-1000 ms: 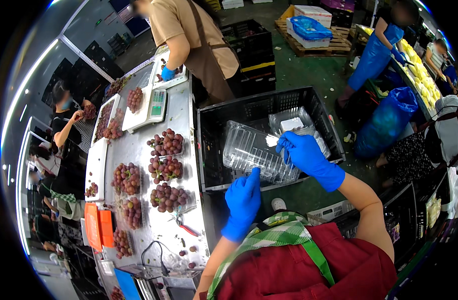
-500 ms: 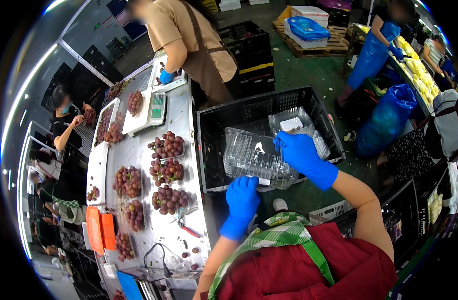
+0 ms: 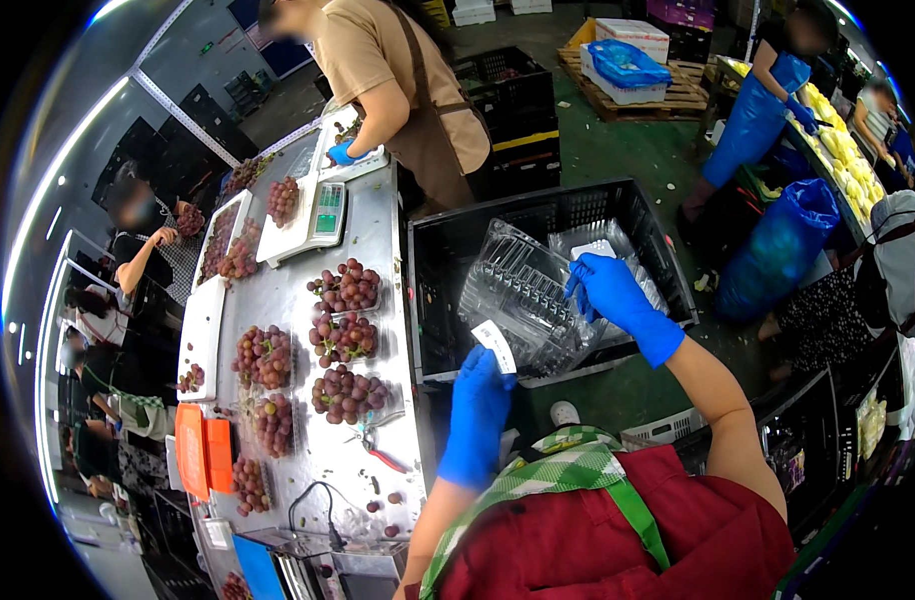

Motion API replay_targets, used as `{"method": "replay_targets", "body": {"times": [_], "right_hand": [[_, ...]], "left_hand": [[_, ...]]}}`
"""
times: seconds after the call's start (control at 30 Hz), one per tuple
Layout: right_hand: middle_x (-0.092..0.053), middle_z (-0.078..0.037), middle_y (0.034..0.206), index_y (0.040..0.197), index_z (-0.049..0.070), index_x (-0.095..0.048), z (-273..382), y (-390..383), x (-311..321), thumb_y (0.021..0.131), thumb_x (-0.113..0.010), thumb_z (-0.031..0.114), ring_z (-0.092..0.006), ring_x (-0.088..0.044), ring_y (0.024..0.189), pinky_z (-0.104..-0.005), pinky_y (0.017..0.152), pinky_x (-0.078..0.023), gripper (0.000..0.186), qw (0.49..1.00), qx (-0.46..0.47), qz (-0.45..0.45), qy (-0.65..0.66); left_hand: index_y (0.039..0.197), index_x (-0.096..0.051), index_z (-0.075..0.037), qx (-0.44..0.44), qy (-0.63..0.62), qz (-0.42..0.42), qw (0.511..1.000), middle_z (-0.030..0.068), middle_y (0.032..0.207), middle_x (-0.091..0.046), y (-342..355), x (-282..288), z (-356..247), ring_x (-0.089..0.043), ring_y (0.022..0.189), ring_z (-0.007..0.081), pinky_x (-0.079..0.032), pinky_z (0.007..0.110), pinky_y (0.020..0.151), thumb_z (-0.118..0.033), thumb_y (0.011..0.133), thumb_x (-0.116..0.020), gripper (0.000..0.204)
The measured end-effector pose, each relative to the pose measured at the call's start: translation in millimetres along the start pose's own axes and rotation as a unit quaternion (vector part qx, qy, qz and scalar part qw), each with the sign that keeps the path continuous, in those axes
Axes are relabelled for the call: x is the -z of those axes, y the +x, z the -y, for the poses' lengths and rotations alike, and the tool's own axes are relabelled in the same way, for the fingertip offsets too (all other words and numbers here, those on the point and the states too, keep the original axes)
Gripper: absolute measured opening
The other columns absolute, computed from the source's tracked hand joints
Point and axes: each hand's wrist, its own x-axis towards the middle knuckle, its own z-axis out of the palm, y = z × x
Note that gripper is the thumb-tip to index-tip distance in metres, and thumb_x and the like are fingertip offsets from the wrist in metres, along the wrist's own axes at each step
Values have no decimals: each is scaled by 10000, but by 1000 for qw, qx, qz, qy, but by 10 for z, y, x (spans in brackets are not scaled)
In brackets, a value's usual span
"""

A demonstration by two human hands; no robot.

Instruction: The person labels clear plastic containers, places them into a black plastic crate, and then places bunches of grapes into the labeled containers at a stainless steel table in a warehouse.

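My left hand [image 3: 480,395], in a blue glove, pinches a white printed label [image 3: 494,347] at the near rim of a black crate [image 3: 538,207]. In that crate lies a clear plastic clamshell container [image 3: 523,285], tilted. My right hand [image 3: 618,298], also gloved in blue, has its fingers curled at the container's right edge, and they appear to grip it; the fingertips are partly hidden. Behind this hand is another clear container [image 3: 633,240] with a white label [image 3: 592,248] on it.
A metal table [image 3: 333,480] on the left carries grape packs [image 3: 348,394], a scale [image 3: 308,215], red-handled snippers [image 3: 378,450] and an orange box [image 3: 218,455]. A co-worker in a brown apron [image 3: 423,110] stands beyond the crate. A blue bag [image 3: 778,245] stands at right.
The label in my left hand has lifted away from the container and now stands upright. The container has turned and tilted. My right fingers have shifted down along its right side.
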Motion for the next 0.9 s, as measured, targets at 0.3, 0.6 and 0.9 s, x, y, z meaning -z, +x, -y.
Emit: {"method": "replay_targets", "body": {"times": [0.3,0.6,0.9], "right_hand": [[-565,-95,566,731,16,-537,81,-112,-24,842,-421,234,-179,-547,466,-279,441,-416,272,1000,-8,12,-4],[-558,-91,591,721,-17,-527,179,-194,-18,867,-378,193,-138,-505,415,-251,359,-390,296,1000,-9,18,0],[-552,-94,565,736,-22,-529,320,-280,-47,856,-404,190,-154,-517,417,-269,383,-403,273,1000,-4,12,-17]], "left_hand": [[911,-498,-65,25,-32,-21,999,18,771,-531,46,81,353,-449,620,86,-346,205,552,-154,805,-525,141],[902,-485,-63,22,-29,-22,999,26,783,-530,67,87,437,-450,626,96,-354,205,560,-130,813,-510,115],[889,-488,-64,-16,8,-44,999,20,769,-530,142,115,509,-462,620,95,-360,204,556,-143,813,-514,113]]}}
